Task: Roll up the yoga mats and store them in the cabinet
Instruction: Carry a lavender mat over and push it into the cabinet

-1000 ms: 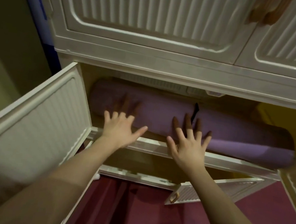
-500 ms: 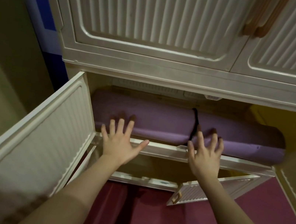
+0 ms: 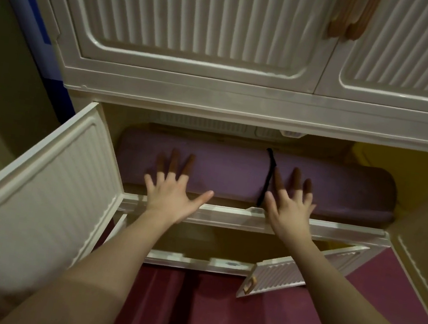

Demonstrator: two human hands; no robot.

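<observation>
Both hands press the rolled purple mat deeper onto the cabinet shelf.

Compared with half a second ago, the left hand (image 3: 171, 193) and the right hand (image 3: 290, 211) reach further in, so their flat, spread fingers now lie on top of the purple yoga mat (image 3: 222, 171), holding nothing. The mat lies lengthwise on the shelf, just behind the shelf's front edge (image 3: 227, 214), with the black strap (image 3: 267, 178) around it beside the right hand. The left door (image 3: 44, 180) stands open. I judge this mat is almost stored; closing the doors remains.
</observation>
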